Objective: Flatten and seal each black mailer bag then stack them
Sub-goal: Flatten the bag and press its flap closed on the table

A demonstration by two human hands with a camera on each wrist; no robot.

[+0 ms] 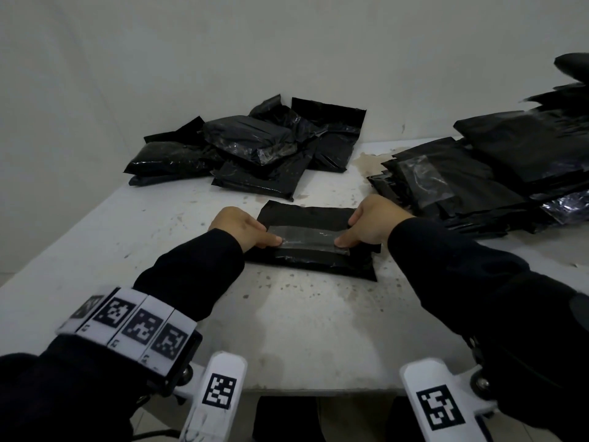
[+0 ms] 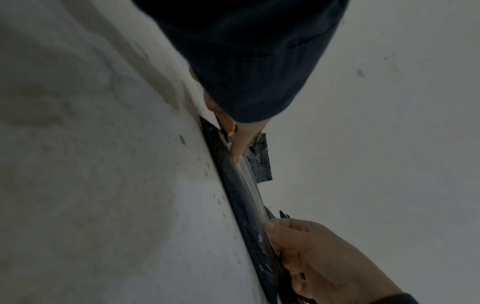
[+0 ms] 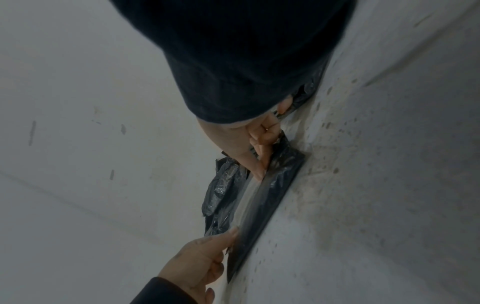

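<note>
A black mailer bag (image 1: 315, 261) lies flat in the middle of the white table (image 1: 287, 330). Its flap is folded toward me and shows a shiny grey adhesive strip (image 1: 307, 237). My left hand (image 1: 247, 229) pinches the flap's left end, thumb on the strip. At the right end my right hand (image 1: 369, 226) pinches the flap the same way. In the left wrist view my left hand's thumb (image 2: 239, 148) presses the bag's (image 2: 246, 216) edge. The right wrist view shows my right hand (image 3: 259, 148) with curled fingers at the bag (image 3: 262, 205).
A loose pile of filled black mailers (image 1: 255, 148) lies at the back of the table against the wall. A stack of flat black mailers (image 1: 494, 173) covers the right side. The table's front edge runs just before my body.
</note>
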